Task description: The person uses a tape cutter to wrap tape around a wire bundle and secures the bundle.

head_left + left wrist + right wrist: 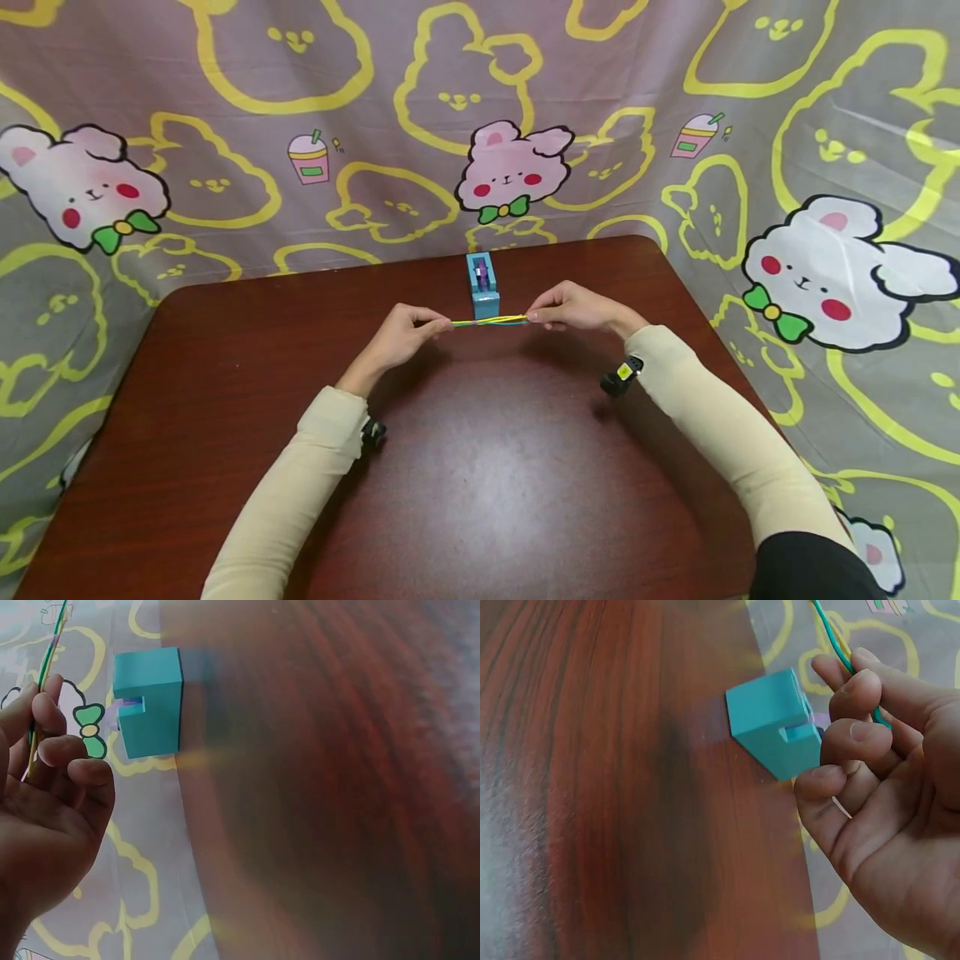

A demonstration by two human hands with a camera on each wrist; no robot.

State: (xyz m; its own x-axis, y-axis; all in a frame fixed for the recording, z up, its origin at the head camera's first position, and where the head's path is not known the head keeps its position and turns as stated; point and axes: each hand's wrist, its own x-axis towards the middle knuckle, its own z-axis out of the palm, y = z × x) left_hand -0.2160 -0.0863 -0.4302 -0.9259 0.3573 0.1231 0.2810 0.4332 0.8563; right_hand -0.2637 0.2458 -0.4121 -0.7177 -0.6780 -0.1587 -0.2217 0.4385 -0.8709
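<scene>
Between my two hands a thin green and yellow pair of wires [498, 320] is held out level above the table. My left hand [405, 331] pinches its left end between thumb and fingertips. The right end is pinched by my right hand [572, 307]. A small purplish patch shows on the wires in the left wrist view. Just behind the wires stands a blue tape dispenser [486, 303] with a purple roll in it, touched by neither hand. In the right wrist view, a green wire [831, 631] runs up from between the fingertips.
A dark reddish-brown wooden table [480, 467] lies under both arms. Its far edge meets a patterned curtain [405, 75], which also hangs along both sides. A small black camera [621, 377] sits at the right wrist, another black camera [372, 433] at the left.
</scene>
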